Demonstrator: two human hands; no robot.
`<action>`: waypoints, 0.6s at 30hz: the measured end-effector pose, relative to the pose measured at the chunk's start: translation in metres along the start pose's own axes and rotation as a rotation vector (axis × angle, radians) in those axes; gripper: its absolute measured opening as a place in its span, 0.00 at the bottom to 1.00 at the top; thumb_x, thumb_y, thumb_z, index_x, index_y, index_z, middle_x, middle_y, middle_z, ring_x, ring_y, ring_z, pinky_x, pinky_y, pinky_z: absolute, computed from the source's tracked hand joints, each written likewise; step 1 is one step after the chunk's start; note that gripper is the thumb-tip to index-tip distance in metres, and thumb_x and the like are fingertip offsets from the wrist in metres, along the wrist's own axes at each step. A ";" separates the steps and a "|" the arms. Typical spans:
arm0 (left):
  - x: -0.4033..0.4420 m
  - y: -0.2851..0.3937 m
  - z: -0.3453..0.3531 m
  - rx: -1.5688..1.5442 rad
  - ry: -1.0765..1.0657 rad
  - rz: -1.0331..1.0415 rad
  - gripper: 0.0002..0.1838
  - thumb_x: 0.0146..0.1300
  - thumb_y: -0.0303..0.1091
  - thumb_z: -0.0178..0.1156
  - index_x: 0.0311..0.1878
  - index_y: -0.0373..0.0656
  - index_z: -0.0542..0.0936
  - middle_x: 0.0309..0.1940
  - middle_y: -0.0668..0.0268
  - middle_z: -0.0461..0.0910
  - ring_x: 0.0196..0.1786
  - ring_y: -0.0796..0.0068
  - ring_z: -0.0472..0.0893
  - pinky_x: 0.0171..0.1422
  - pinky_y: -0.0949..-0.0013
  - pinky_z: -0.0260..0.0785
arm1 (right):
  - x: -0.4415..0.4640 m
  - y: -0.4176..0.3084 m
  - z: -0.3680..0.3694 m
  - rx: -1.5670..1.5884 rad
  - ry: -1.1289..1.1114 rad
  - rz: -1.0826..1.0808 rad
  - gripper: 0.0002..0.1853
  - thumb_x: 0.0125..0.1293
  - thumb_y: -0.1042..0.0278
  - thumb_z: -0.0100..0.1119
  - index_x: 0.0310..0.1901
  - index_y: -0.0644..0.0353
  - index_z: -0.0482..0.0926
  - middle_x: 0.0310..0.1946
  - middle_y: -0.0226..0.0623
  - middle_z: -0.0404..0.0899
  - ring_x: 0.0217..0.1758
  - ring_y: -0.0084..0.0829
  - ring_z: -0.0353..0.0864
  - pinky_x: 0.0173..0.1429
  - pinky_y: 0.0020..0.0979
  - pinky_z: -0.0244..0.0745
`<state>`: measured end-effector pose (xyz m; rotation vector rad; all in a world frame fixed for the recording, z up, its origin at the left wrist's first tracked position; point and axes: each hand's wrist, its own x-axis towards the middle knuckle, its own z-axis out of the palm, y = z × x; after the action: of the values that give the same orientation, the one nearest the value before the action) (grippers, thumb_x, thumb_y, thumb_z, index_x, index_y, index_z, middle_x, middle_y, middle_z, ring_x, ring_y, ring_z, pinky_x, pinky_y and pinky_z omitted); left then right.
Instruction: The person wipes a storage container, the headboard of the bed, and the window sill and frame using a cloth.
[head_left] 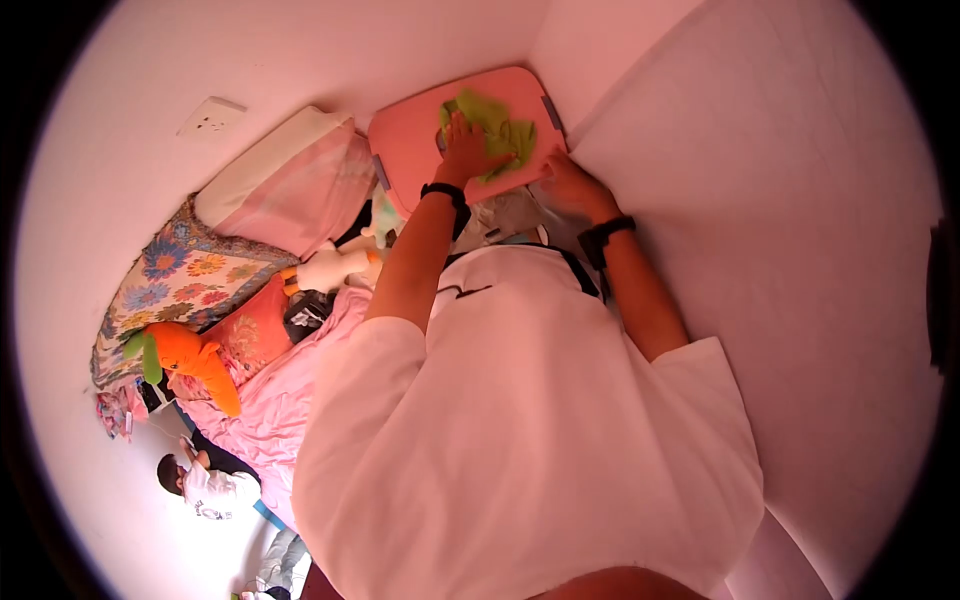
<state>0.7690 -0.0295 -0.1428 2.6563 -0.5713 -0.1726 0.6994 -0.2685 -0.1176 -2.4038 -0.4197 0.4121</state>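
Note:
A pink plastic lid with grey side latches leans tilted at the wall in front of me, above a storage box that is partly hidden. On its face lies a crumpled green cloth, slightly blurred. My left hand rests on the cloth with fingers spread and the thumb stretched to the right. At the lid's lower right corner, my right hand is closed on the edge; its fingertips are smeared and partly hidden. Both wrists wear black bands. Below the lid, pale bundled items show.
A bed with pink bedding lies to my left. On it are a pillow, a floral cloth, a carrot plush and a white plush. Another person is at the lower left. A wall stands close on my right.

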 end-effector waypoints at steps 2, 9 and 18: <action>0.003 0.005 0.004 -0.016 0.082 0.015 0.55 0.54 0.66 0.64 0.69 0.26 0.60 0.70 0.27 0.53 0.74 0.29 0.52 0.77 0.42 0.48 | 0.010 0.008 0.002 -0.005 -0.017 -0.004 0.15 0.57 0.70 0.65 0.43 0.66 0.72 0.47 0.47 0.71 0.51 0.46 0.76 0.57 0.39 0.73; -0.064 -0.012 -0.059 -0.271 -0.310 0.154 0.39 0.53 0.45 0.71 0.62 0.32 0.67 0.58 0.39 0.71 0.59 0.38 0.72 0.63 0.50 0.68 | -0.009 -0.007 0.007 -0.219 -0.111 0.132 0.15 0.53 0.63 0.66 0.36 0.63 0.74 0.56 0.56 0.70 0.67 0.52 0.67 0.66 0.41 0.68; -0.171 -0.083 -0.077 -0.162 -0.078 -0.091 0.38 0.54 0.45 0.71 0.61 0.34 0.65 0.67 0.41 0.64 0.71 0.43 0.64 0.74 0.52 0.58 | 0.010 -0.011 -0.003 -0.107 -0.230 0.252 0.17 0.53 0.59 0.69 0.33 0.64 0.75 0.60 0.53 0.71 0.63 0.47 0.72 0.62 0.37 0.71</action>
<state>0.6601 0.1390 -0.1025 2.5277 -0.4407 -0.3368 0.7076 -0.2580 -0.1103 -2.5316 -0.2433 0.8020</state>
